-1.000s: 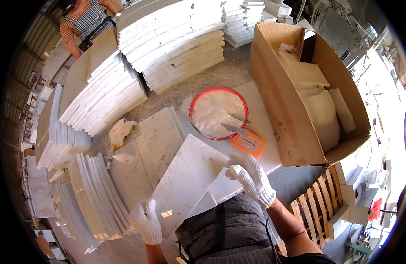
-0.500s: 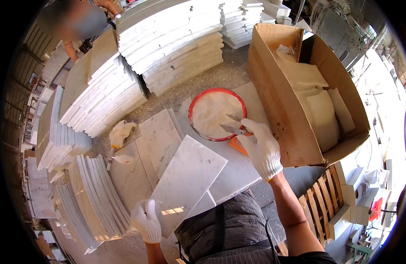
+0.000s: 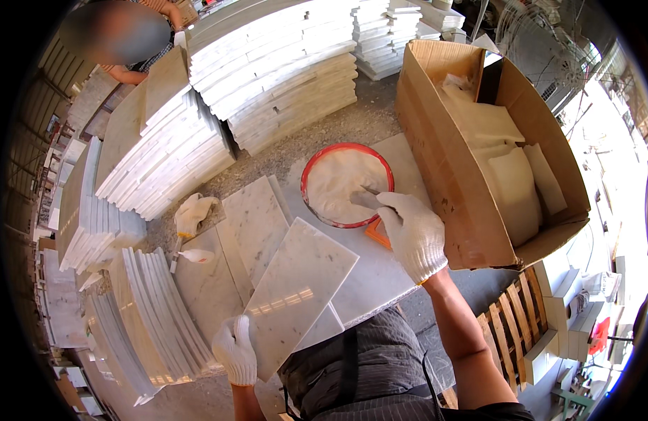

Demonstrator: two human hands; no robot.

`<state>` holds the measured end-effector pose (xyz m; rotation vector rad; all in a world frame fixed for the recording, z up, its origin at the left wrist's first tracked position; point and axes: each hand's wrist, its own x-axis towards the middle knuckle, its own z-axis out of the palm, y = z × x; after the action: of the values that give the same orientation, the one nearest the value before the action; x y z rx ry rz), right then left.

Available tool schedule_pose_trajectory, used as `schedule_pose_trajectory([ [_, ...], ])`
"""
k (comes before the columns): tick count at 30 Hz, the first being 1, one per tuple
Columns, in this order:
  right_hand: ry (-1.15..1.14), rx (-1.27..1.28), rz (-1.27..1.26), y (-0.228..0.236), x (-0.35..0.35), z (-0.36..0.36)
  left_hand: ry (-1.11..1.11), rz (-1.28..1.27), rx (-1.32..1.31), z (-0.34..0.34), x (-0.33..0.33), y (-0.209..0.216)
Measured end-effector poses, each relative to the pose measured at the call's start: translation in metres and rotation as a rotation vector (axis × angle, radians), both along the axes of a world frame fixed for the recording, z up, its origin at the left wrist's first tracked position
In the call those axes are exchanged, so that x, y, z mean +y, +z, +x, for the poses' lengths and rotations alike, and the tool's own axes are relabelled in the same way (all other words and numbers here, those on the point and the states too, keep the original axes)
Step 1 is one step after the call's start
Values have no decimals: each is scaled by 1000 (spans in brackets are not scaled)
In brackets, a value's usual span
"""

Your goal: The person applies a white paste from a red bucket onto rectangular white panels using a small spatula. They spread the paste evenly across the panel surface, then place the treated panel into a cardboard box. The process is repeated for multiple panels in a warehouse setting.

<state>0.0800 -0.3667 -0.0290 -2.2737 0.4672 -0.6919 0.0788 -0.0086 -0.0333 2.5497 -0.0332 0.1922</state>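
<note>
My left hand [image 3: 235, 351], in a white knit glove, grips the near left edge of a pale grey-veined marble tile [image 3: 306, 281]. The tile is tilted over other slabs, in front of my lap. In my gloved right hand [image 3: 414, 237] is a putty knife, its metal blade [image 3: 366, 201] partly sunk in cream-white filler [image 3: 341, 175]. The filler lies in a round tub with a red rim [image 3: 305, 188]. My right fingers are closed at the tub's right edge and hide the knife's handle. Beneath that hand, an orange object [image 3: 378, 234] shows only in part.
An open cardboard box [image 3: 450, 168] with padded sheets stands right of the tub. Tile stacks [image 3: 275, 77] rise behind and at left [image 3: 152, 309]. A spare glove [image 3: 194, 212] and a white squeeze bottle [image 3: 197, 255] lie left. A wooden pallet [image 3: 517, 326] is at right; another person's arm [image 3: 127, 74] shows far left.
My right hand has moved slightly left and turned, and the knife's blade has gone deeper into the filler. The tile has shifted a little, with its reflection moving up its face.
</note>
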Motion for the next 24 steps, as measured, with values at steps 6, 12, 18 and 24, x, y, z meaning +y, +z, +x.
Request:
schedule_pose_trajectory([
  [6,27,-50,263,-1,2,-1,40,72,127,3,-4,5],
  [12,-1,46,394,-12,8,4,56,66,133,3,-4,3],
  [18,25,71,473,-27,11,7,60,92,147,4,-3,4],
  [24,43,88,541,-25,14,7,58,63,159,3,-2,4],
])
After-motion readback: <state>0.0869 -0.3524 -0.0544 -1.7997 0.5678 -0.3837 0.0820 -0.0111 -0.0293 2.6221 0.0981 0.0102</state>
